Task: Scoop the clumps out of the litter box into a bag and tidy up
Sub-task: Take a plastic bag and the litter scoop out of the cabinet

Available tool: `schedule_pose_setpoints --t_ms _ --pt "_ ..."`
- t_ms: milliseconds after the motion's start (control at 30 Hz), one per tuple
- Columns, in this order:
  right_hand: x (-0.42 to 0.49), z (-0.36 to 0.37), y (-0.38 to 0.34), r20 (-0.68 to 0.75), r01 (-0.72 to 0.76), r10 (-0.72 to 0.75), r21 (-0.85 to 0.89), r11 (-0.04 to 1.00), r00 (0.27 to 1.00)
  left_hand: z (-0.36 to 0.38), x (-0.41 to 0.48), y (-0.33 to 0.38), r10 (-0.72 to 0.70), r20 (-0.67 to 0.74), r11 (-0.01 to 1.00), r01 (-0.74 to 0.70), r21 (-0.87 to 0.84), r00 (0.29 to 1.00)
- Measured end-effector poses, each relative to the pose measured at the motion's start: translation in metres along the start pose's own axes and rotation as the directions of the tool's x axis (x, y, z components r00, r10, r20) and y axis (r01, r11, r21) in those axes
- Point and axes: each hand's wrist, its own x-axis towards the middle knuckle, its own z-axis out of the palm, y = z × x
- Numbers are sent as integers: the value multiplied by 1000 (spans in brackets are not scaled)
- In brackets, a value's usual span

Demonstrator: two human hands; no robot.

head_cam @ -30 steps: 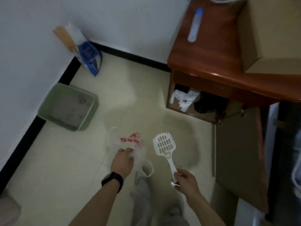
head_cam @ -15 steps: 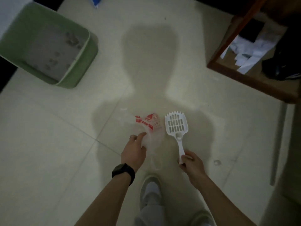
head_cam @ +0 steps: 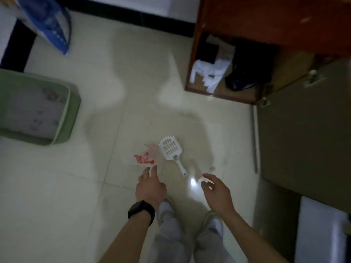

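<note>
**Litter box** (head_cam: 74, 109): green, open-topped, on the tiled floor (head_cam: 57, 186) at far left against the wall. Grey litter inside, with several darker clumps (head_cam: 49, 93) showing. Judged unscooped.

**Litter scoop** (head_cam: 171, 153): white, slotted, lying near centre with its handle toward the person. Held by neither hand.

**Plastic bag** (head_cam: 150, 156): thin and clear with red print, crumpled just left of the scoop and touching it or nearly so. Mouth not visibly open.

**Left hand** (head_cam: 150, 186): wears a black watch (head_cam: 141, 211). Fingers straight, tips at the bag's near edge; contact cannot be told. Grips nothing.

**Right hand** (head_cam: 216, 190): fingers loosely spread, empty, just short of the scoop handle.

**Also present**: blue sack (head_cam: 50, 27) at far left; wooden cabinet (head_cam: 247, 18) at far right, its door open.

**Hazards, as judged**:
- Bag and scoop lie well apart from the box, so carrying loaded scoops across would shed litter through the slots onto the tiles.
- The limp bag may fold shut or slide when loaded unless one hand holds its mouth.
- Dim light could leave small clumps unnoticed.
</note>
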Motion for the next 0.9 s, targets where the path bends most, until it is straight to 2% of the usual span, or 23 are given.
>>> schedule_pose_setpoints --t_ms 100,167,300,400,467,533,567,633,700,800,867,900 --pt "-57 -69 -26 -91 118 -124 -68 991 988 -45 -45 64 180 -31 980 -177 89 983" --pt "-89 -119 -39 -180 176 -201 -142 974 963 -74 -70 112 342 -45 927 -328 183 939" --pt "-126 -209 -50 -420 246 -317 -215 945 850 -128 -108 204 572 -31 777 -529 342 819" --pt "-129 -261 -50 -587 246 -354 -258 934 728 -155 -125 259 713 -123 661 -604 446 690" --pt "-122 -285 -46 -641 200 -315 -247 948 700 -169 -127 286 779 -173 599 -632 492 603" --pt "-107 -300 -39 -645 127 -247 -226 966 724 -186 -124 309 816 -211 550 -609 572 539" --pt "-97 -305 -34 -618 79 -191 -205 976 763 -194 -120 319 824 -241 541 -585 604 513" --pt "-73 -308 -18 -514 -50 -64 -205 977 856 -206 -106 331 801 -297 572 -519 635 520" --pt "-50 -303 -6 -405 -132 26 -237 962 914 -213 -89 332 777 -335 597 -452 663 534" --pt "-34 -293 -7 -373 -192 90 -246 950 923 -210 -75 322 801 -354 566 -416 712 482" --pt "-35 -285 -14 -374 -202 111 -213 956 921 -211 -75 320 796 -427 591 -399 701 429" --pt "-36 -279 -16 -363 -196 112 -204 959 925 -213 -74 321 773 -467 624 -375 686 430"
